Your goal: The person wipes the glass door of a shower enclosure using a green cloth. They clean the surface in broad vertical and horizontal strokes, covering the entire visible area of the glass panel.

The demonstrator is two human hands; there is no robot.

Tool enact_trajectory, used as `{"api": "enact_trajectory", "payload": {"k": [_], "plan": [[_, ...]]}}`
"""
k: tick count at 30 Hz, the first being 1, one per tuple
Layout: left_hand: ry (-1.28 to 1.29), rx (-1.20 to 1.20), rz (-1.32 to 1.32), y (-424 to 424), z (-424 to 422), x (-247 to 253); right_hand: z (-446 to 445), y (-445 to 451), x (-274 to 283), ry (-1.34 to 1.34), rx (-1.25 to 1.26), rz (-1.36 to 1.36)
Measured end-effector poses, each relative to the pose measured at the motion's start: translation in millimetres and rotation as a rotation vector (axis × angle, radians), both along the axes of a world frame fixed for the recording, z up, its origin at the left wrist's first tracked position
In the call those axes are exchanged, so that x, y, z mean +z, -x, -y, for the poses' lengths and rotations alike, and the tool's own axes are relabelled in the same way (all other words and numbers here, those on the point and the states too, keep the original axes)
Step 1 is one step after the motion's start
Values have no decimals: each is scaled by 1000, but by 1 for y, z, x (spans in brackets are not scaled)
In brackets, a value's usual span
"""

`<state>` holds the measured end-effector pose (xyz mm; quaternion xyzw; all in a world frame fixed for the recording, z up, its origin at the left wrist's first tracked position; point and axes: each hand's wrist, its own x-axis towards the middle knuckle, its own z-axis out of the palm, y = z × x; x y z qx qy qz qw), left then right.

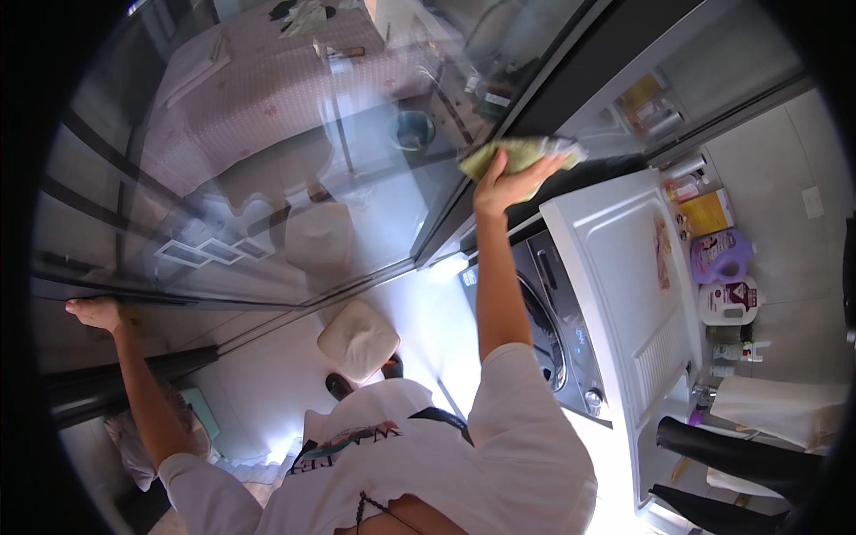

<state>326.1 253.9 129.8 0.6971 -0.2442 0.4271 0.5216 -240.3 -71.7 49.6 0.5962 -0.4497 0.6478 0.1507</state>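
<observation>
My right hand presses a crumpled yellow-green cloth against the glass near the dark upright frame. Motion blurs the cloth's far end. Off to the left, my left hand grips the dark edge of a glass door panel. Its fingertips are partly hidden by that edge. The pane spreads across the upper left, with reflections over the room seen through it.
A beige cushioned stool stands on the floor below me. To the right are a dark front-loading washing machine and a white laundry sink counter. Detergent jugs line the wall. Through the glass appears a pink-covered bed.
</observation>
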Motion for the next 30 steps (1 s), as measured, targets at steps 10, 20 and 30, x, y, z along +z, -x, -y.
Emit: {"api": "enact_trajectory", "payload": {"k": [10,20,30], "plan": [[-15,28,-2,3,0,2,4,-1,0,-142,51,105],[27,-72,-54,50,16,25,23,19,222,290,29,-189],[8,-101,78,12,1,11,3,-18,-60,-129,-25,417]]}}
